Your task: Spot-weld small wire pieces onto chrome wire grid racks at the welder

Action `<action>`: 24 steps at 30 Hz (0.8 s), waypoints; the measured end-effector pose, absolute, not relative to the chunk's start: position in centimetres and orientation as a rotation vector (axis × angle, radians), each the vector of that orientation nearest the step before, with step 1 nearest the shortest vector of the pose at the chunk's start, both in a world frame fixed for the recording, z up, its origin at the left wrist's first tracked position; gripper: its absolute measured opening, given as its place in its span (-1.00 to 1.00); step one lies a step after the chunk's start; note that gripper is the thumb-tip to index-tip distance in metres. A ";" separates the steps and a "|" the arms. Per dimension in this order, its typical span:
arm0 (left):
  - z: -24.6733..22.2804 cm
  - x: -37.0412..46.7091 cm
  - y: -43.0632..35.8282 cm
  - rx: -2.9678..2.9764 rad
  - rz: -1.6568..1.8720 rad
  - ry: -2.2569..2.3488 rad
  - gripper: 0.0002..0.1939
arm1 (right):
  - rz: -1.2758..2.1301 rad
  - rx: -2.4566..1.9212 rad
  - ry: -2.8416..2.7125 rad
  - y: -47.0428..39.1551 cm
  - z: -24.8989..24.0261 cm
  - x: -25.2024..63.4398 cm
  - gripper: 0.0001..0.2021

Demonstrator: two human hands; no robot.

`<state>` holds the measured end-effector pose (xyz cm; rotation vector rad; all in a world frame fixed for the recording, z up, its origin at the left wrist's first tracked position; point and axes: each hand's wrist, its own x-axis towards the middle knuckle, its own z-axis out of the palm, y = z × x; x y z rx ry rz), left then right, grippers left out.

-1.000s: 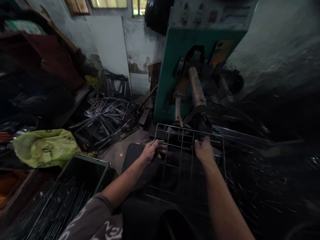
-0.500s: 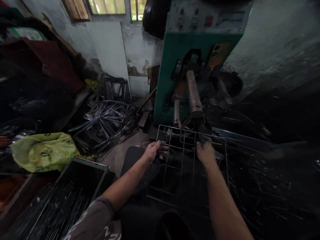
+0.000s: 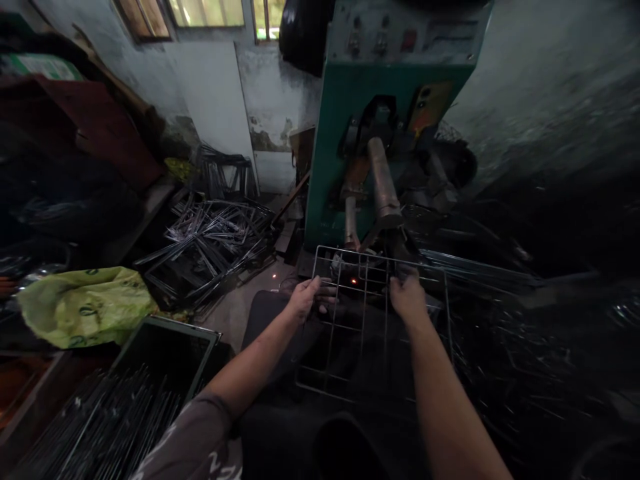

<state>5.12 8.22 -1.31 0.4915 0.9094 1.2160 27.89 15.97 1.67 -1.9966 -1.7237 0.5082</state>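
Note:
A wire grid rack of thin metal rods lies tilted in front of me, its far edge under the electrode arms of a green spot welder. My left hand grips its left side, thumb above and fingers reaching beneath the wires. On the right, my right hand is closed around the wires near the far edge; its fingertips are partly hidden in shadow. Above the rack hang the thick upper arm and the thinner copper-coloured arm. Small orange sparks glow by the rack and over the floor.
Bent wire frames are heaped on the floor to the left. Nearer are a yellow-green sack and a dark crate beside many straight rods. More wire pieces lie in shadow on the right.
Orange sparks have appeared near the rack's far part and on the floor. Both hands keep their hold; the rack has barely shifted, and the view has moved slightly.

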 end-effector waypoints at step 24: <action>-1.0 3.6 8.2 0.493 0.852 0.951 -0.52 | 0.224 -1.904 -1.781 8.6 5.5 35.4 -0.65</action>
